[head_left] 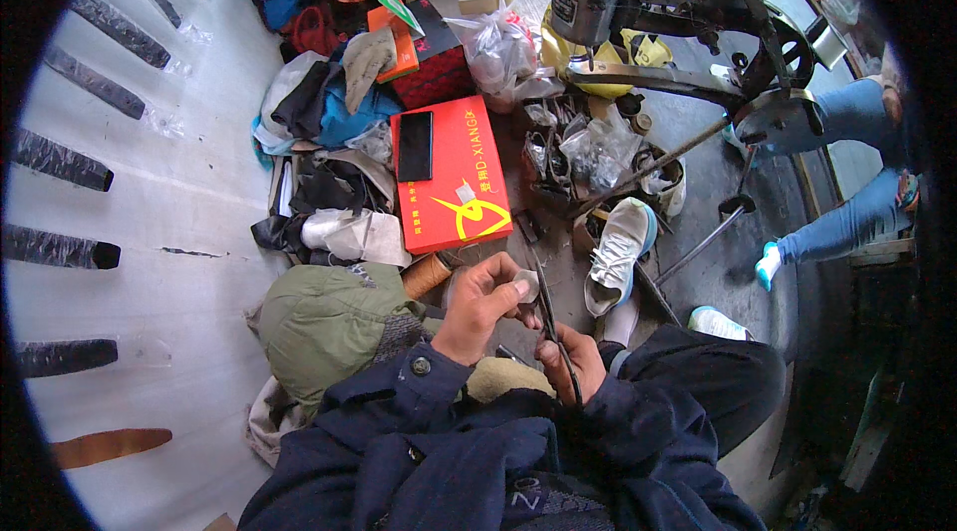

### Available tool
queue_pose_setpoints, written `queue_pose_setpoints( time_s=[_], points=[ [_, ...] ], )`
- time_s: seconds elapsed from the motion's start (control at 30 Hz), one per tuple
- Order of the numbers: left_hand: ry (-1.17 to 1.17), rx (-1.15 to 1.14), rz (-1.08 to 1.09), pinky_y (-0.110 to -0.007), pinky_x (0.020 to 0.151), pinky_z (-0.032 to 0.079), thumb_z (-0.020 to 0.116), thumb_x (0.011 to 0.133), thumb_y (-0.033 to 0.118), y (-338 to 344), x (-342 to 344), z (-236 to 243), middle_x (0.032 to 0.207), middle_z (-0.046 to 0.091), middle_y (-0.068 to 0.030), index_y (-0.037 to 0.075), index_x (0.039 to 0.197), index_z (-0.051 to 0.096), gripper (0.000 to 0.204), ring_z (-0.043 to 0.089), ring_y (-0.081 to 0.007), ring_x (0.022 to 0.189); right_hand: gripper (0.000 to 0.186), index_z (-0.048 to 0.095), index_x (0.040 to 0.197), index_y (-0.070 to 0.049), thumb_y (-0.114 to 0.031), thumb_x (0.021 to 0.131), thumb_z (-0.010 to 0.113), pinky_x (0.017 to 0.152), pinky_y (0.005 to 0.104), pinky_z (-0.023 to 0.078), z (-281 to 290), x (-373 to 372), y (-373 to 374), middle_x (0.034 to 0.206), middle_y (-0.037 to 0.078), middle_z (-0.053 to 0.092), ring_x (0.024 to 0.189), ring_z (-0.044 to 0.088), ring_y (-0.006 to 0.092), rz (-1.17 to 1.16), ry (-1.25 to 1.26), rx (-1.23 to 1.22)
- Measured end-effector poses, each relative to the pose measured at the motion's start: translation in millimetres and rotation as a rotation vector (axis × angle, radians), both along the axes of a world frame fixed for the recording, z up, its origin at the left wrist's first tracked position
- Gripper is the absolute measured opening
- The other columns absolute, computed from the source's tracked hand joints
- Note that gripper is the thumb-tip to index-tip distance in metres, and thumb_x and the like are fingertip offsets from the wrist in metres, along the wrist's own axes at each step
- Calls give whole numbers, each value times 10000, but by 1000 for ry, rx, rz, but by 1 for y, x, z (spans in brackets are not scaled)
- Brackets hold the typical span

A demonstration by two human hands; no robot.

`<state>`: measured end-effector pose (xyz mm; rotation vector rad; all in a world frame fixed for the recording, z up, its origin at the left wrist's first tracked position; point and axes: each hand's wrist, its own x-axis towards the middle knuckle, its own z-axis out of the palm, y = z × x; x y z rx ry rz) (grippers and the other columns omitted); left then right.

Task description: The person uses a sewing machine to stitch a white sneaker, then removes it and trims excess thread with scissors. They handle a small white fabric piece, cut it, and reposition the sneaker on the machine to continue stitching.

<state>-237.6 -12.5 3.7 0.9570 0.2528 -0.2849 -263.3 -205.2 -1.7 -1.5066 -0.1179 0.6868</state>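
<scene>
On cluttered workshop floor [718, 262]: left hand [483, 307] pinching grey scrap [525, 284], right hand [573, 361] clamping scissors [550, 327].

The grey floor [698, 262] carries a red box [449, 177], a white sneaker [618, 252] and heaped, perhaps leather, scraps [329, 112].

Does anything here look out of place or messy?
Yes. A lone white sneaker lies tipped on the floor among tools, away from any mate. Clothes and bags are heaped loosely beside the red box. The left hand pinches a small pale piece; the right hand holds scissors.
</scene>
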Motion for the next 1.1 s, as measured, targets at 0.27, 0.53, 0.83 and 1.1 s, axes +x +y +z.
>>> queue_pose_setpoints(
  time_s=[0.27, 0.53, 0.83, 1.1],
  points=[
    [15, -2, -16, -325, 684, 544, 605, 931, 196, 0, 0, 1, 865, 658, -83, 73, 955, 538, 142, 670, -184, 731, 624, 573, 1305, 23, -509, 981, 605, 732, 293, 470, -8, -2, -7, 839, 34, 600, 800, 537, 115, 65, 71, -16],
    [19, 41, -23, -318, 684, 551, 591, 931, 189, 0, 1, 1, 848, 666, -71, 75, 958, 542, 128, 673, -178, 717, 593, 594, 1175, 35, -527, 983, 590, 673, 299, 452, -12, 0, -9, 761, 38, 554, 741, 521, 121, 82, 24, 1],
    [28, 0, -31, -321, 685, 545, 600, 927, 188, -1, 3, -2, 817, 664, -84, 63, 945, 541, 139, 671, -179, 714, 623, 594, 1248, 45, -515, 976, 611, 728, 309, 501, 1, 3, -8, 811, 74, 644, 796, 576, 122, 57, -39, -67],
    [36, 7, -61, -333, 679, 545, 564, 920, 208, 4, 6, 0, 822, 653, -95, 56, 925, 531, 156, 672, -212, 725, 609, 592, 1277, 47, -478, 972, 635, 758, 316, 507, 4, 6, -9, 854, 82, 675, 839, 583, 117, 112, -34, -135]
  ],
)
